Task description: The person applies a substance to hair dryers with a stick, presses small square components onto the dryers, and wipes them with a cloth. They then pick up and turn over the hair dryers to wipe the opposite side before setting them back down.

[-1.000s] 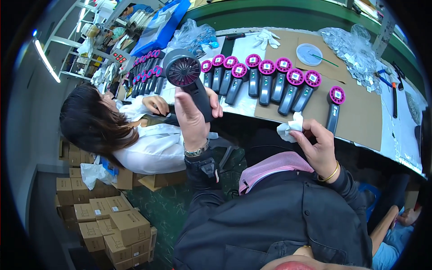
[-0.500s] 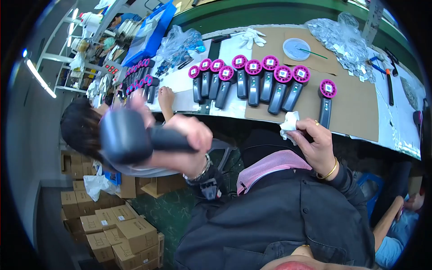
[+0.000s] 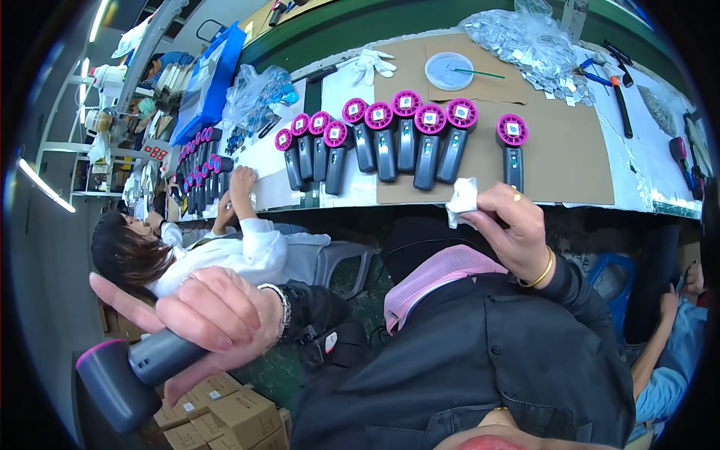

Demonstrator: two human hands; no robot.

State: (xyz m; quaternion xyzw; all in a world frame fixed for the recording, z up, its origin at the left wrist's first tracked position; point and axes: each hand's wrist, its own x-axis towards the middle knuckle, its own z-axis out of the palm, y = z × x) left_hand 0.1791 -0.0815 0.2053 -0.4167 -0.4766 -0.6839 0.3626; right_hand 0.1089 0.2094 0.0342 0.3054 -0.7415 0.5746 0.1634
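Note:
My left hand [image 3: 217,319] is wrapped round the handle of a dark grey, hair-dryer-shaped handheld fan [image 3: 120,386]. Its thick round head, edged in magenta, points to the lower left, away from the table. One finger stretches out past the handle. Near the table's front edge, my right hand [image 3: 517,229] pinches a crumpled white tissue or cloth [image 3: 463,199]; which it is I cannot tell. Just behind that hand lies a single fan [image 3: 513,142] with a magenta face and a white square sticker. Several like it [image 3: 430,142] lie side by side to its left.
A brown cardboard sheet [image 3: 570,161] covers part of the table. On it are a round dish [image 3: 448,71] with a green stick and a heap of small silvery pieces [image 3: 525,49]. A co-worker [image 3: 217,259] sits at my left. Stacked cartons [image 3: 244,416] stand on the floor.
My left hand has swung down and to the left with the fan, turning its head downward. My right hand still pinches the white piece. The view has shifted, moving the table's things leftward.

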